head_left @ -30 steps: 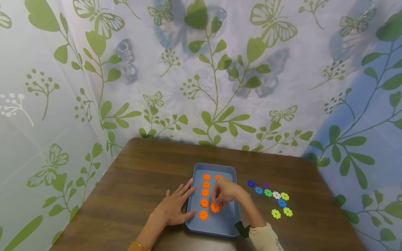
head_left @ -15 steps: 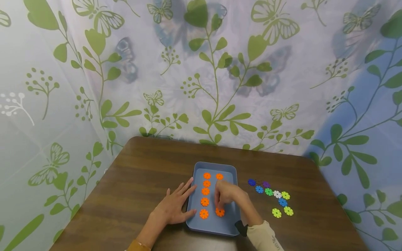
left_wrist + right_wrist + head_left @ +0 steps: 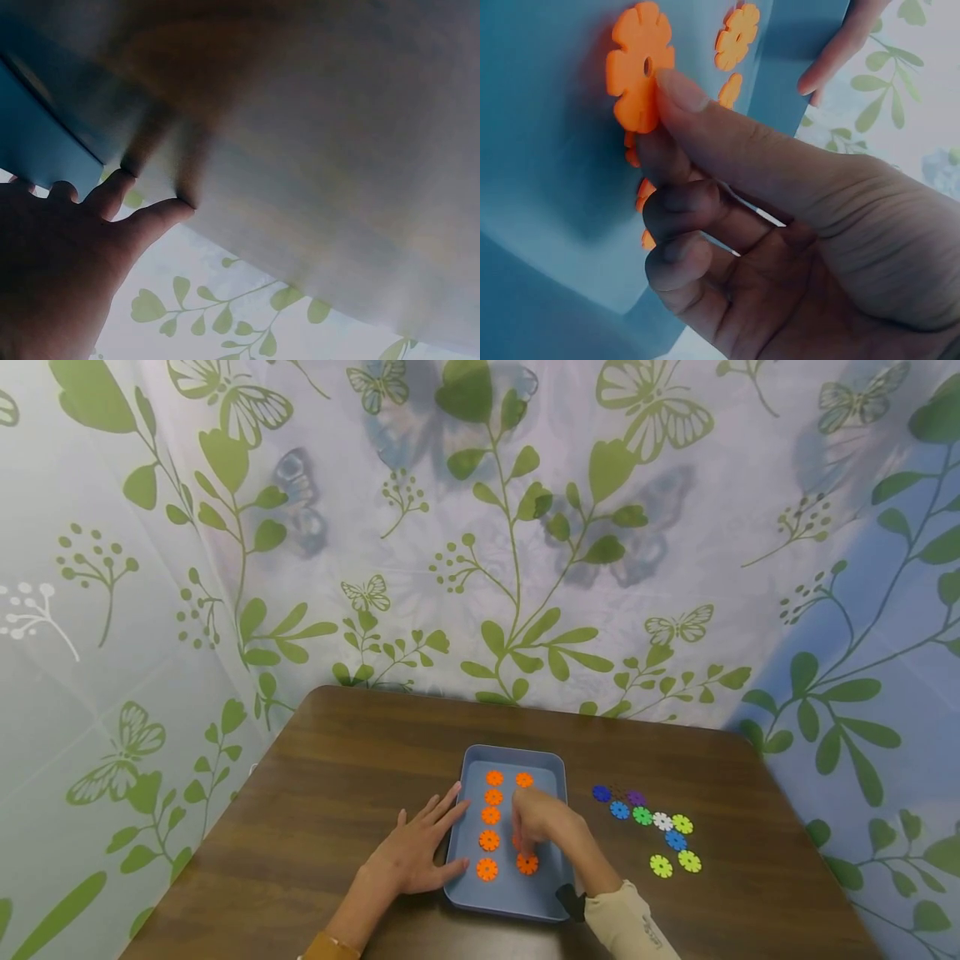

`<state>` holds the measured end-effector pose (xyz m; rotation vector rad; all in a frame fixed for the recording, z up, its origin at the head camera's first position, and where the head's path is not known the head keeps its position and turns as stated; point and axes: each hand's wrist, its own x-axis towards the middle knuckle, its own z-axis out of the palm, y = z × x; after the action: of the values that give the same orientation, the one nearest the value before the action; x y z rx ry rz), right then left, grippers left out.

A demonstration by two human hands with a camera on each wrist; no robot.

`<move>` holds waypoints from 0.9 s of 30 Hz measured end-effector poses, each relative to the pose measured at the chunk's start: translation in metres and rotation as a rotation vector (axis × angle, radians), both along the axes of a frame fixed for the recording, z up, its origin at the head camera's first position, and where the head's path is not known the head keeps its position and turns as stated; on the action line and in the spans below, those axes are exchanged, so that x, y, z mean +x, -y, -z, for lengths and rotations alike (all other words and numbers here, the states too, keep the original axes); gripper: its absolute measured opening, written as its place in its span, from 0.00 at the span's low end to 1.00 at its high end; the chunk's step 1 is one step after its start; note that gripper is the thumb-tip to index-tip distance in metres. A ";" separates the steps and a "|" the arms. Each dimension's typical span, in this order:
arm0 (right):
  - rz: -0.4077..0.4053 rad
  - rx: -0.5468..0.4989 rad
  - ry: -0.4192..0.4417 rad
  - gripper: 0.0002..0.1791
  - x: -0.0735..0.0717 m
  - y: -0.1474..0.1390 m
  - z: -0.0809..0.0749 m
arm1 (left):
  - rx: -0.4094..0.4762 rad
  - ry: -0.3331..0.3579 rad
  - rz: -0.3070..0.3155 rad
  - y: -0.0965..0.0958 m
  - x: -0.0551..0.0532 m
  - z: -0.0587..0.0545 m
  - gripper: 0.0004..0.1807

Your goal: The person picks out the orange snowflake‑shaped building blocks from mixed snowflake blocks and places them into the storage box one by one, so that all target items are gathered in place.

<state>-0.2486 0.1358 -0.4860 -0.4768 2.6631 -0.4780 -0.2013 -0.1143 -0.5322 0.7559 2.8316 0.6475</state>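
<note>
My right hand [image 3: 547, 818] pinches an orange flower-shaped disc [image 3: 639, 67] by its edge, between thumb and fingers, low over the blue-grey tray [image 3: 510, 906]. Whether the disc touches the tray floor I cannot tell. Left of it, a column of several orange discs [image 3: 489, 840] lies in the tray. Another orange disc [image 3: 524, 779] shows at the far end of the right column; my hand covers part of that column. My left hand [image 3: 412, 856] lies with spread fingers across the tray's left rim, thumb and fingertips reaching just inside.
To the tray's right, loose discs lie on the brown table [image 3: 360, 735]: blue [image 3: 602, 793], purple [image 3: 636, 798], green [image 3: 642, 816], white [image 3: 662, 821] and yellow-green [image 3: 661, 866]. A leaf-and-butterfly patterned curtain [image 3: 420, 610] hangs behind the table.
My right hand has shifted a little to the right and toward the near end of the tray with the orange disc. The left hand stays on the rim.
</note>
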 end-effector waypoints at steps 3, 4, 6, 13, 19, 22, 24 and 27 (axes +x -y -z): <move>0.014 0.014 -0.006 0.20 0.000 0.000 0.001 | -0.002 -0.001 0.000 0.000 0.000 0.000 0.48; 0.017 0.016 -0.008 0.20 0.000 0.000 0.001 | -0.003 -0.001 0.000 0.000 0.000 0.000 0.48; 0.022 0.017 -0.009 0.20 0.001 0.000 0.001 | -0.005 -0.001 0.000 0.000 0.000 -0.001 0.48; 0.031 0.014 -0.011 0.20 0.001 -0.001 0.002 | -0.001 0.000 0.002 -0.001 0.000 -0.001 0.48; 0.028 -0.031 0.003 0.18 0.002 -0.002 -0.001 | 0.001 -0.029 0.020 -0.001 0.001 0.001 0.48; 0.019 -0.059 -0.009 0.17 0.001 -0.003 -0.004 | -0.001 -0.036 0.023 -0.001 0.001 0.002 0.47; 0.011 -0.078 -0.019 0.17 0.001 -0.003 -0.006 | 0.000 -0.030 0.023 -0.001 0.001 0.001 0.47; -0.004 -0.108 -0.039 0.17 0.000 -0.004 -0.009 | -0.003 -0.009 0.015 -0.001 0.002 -0.001 0.47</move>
<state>-0.2489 0.1394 -0.4775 -0.5274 2.6830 -0.6198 -0.1992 -0.1133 -0.5314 0.7803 2.8315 0.6396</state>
